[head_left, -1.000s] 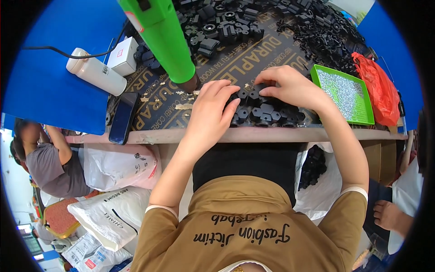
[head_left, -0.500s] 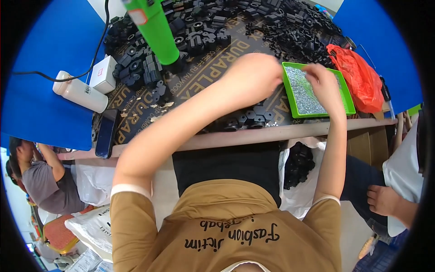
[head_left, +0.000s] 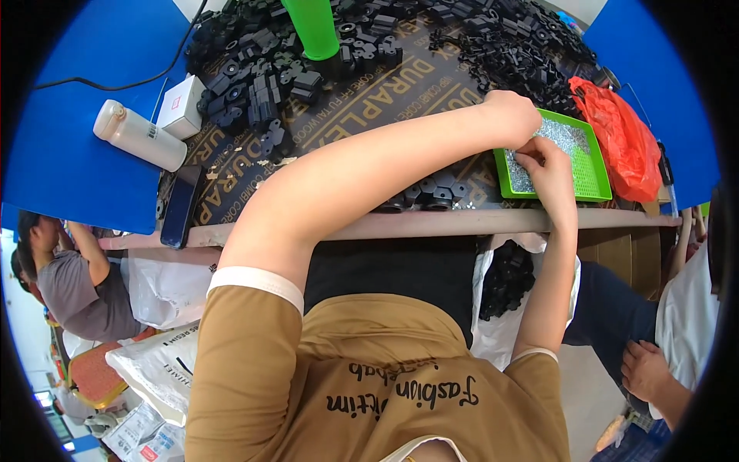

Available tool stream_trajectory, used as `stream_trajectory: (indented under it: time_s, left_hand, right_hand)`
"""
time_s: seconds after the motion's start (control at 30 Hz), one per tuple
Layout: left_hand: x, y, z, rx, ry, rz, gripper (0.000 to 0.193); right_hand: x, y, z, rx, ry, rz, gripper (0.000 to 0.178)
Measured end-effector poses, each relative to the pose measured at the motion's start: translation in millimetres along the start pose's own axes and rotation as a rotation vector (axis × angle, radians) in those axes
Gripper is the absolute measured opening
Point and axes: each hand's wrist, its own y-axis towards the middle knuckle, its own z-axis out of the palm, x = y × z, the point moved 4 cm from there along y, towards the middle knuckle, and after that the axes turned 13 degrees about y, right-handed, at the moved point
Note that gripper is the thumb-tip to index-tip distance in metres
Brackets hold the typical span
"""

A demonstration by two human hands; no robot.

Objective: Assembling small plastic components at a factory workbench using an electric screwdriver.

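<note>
My left hand (head_left: 514, 118) is closed above the far left corner of a shallow green tray (head_left: 590, 174). Its fingers curl down out of sight, so what they hold is hidden. Over the same tray, my right hand (head_left: 548, 163) has its thumb and fingertips pinched together close to the left hand. Anything between those fingertips is too small to make out. Small silvery metal pieces (head_left: 568, 137) cover much of the tray's bottom, and the green mesh shows through at its near right part.
Black plastic parts (head_left: 254, 96) are heaped along the far table. A green cylindrical tool (head_left: 314, 32) stands or hangs there. Left are a white bottle (head_left: 138, 137), a white box (head_left: 180, 108) and a phone (head_left: 182, 206). A red plastic bag (head_left: 616, 142) lies beside the tray. People sit on both sides.
My left hand has moved right, from beside the tray to over its corner. The right hand has shifted slightly down and closer to the left. The whole view has tilted a little.
</note>
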Motion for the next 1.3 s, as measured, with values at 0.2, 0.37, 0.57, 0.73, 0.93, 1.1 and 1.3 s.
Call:
stream_trajectory:
  time_s: [0.2, 0.37, 0.57, 0.73, 0.93, 1.1, 1.3]
  left_hand:
    - [19, -1, 2, 0.053, -0.137, -0.075, 0.035]
    - [33, -43, -24, -0.240, -0.536, -0.086, 0.017]
    - [67, -199, -54, -0.282, -0.921, -0.367, 0.008]
    - [85, -269, -26, -0.424, -0.835, -0.641, 0.007]
    - [95, -287, -9, -0.536, -0.590, -0.700, 0.005]
    - [101, -286, 11, -0.565, -0.630, -0.752, 0.008]
    - [101, -284, 13, -0.553, -0.616, -0.760, 0.008]
  right_hand:
    - [3, -2, -1, -0.110, 0.018, 0.000, 0.011]
    - [-10, -2, -8, -0.181, 0.042, 0.038, 0.011]
    - [-1, -3, -7, -0.168, -0.008, 0.038, 0.012]
    - [-11, 1, -7, -0.197, 0.018, 0.011, 0.013]
    - [67, -17, 34, -0.081, 0.252, -0.110, 0.012]
    - [128, -25, 101, 0.111, 0.361, -0.221, 0.014]
    - [141, -16, 144, 0.128, 0.256, -0.326, 0.015]
